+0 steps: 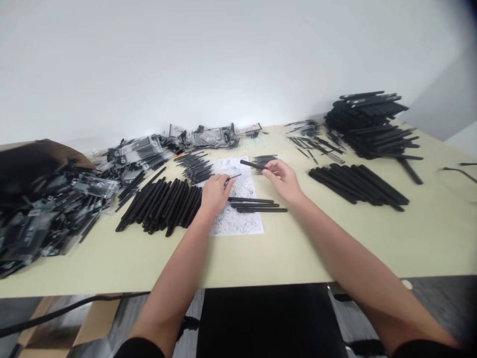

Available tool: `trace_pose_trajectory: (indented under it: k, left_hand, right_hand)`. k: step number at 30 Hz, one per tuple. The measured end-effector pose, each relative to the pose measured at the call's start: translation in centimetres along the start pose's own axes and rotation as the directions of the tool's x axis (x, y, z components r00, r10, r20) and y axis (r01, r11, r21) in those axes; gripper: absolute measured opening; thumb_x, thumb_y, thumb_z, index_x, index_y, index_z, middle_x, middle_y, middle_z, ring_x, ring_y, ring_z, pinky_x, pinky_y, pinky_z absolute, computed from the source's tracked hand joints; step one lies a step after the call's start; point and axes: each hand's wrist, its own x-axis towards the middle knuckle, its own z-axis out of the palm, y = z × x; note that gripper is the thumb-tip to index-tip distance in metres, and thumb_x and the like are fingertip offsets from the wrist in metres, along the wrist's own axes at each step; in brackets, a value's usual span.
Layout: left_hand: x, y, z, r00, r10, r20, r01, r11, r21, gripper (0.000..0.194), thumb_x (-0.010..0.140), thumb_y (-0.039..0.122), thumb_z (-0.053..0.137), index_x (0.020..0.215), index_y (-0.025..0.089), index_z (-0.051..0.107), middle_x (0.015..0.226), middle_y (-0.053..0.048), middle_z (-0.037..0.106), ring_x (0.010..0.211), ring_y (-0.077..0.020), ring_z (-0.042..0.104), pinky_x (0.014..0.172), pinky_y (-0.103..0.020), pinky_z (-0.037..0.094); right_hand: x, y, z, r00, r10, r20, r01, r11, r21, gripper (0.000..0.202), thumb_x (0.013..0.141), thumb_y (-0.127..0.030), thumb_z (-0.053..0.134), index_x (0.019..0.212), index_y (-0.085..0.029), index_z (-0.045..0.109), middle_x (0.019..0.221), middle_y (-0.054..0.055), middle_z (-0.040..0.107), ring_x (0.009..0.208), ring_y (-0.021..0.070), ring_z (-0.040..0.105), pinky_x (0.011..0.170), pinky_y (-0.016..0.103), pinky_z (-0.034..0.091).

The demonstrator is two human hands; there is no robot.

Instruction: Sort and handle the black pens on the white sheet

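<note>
My left hand is closed with a thin dark rod pinched between thumb and fingers, its end pointing right. Facing it, my right hand grips one end of a thicker black tube, which points left. Both hands are above a white sheet with dark speckles or print. Several black tubes lie across the sheet, right of my left hand. Close by on the left is a row of black tubes. Thin dark rods lie behind my left hand, and more thin rods lie behind the right.
Clear packets with dark contents heap along the left and back of the pale table. A dark bag or box stands far left. On the right are a tube row, a tall tube stack and loose thin rods.
</note>
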Motion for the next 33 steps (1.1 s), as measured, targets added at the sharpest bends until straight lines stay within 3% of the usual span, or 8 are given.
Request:
trace_pose_trajectory:
  k: [4,11,27,33]
  left_hand:
    - [0.0,-0.6,-0.5,0.995,-0.093,-0.049,0.093,0.996,0.004,0.028,0.098,0.036,0.045,0.1,0.018,0.065,0.091,-0.007,0.067,0.09,-0.0233,0.059,0.084,-0.034,0.043]
    - [-0.1,-0.6,-0.9,0.991,-0.112,-0.075,0.116,0.992,0.055,0.028,0.098,0.037,0.044,0.1,0.018,0.065,0.092,-0.008,0.067,0.091,-0.0243,0.057,0.082,-0.034,0.042]
    - [-0.2,-0.4,-0.9,0.997,-0.066,-0.028,0.07,0.987,0.147,0.028,0.098,0.036,0.042,0.104,0.018,0.064,0.099,-0.009,0.067,0.096,-0.0251,0.057,0.084,-0.036,0.041]
    - [-0.2,-0.3,-0.6,1.0,0.006,0.012,-0.008,0.986,0.167,0.029,0.098,0.037,0.042,0.103,0.019,0.065,0.1,-0.009,0.066,0.097,-0.0253,0.056,0.084,-0.036,0.041]
  right_hand:
    - [0.7,0.9,-1.5,0.998,-0.039,-0.045,0.035,0.994,-0.103,0.02,0.077,-0.039,0.066,0.084,-0.022,0.061,0.089,0.002,0.063,0.074,0.0152,0.057,0.067,0.03,0.046]
    - [0.9,1.9,-2.7,0.982,-0.191,-0.011,0.181,0.945,-0.273,0.013,0.081,-0.033,0.064,0.087,-0.022,0.063,0.094,0.004,0.063,0.075,0.0165,0.058,0.069,0.033,0.047]
    - [0.8,1.8,-2.8,0.967,-0.255,0.011,0.243,0.908,-0.341,0.01,0.083,-0.029,0.064,0.089,-0.022,0.063,0.093,0.004,0.063,0.075,0.0169,0.057,0.072,0.034,0.05]
    - [0.7,1.7,-2.8,0.96,-0.273,0.064,0.277,0.892,-0.358,0.009,0.083,-0.028,0.064,0.089,-0.022,0.063,0.093,0.005,0.063,0.076,0.0173,0.058,0.071,0.033,0.05]
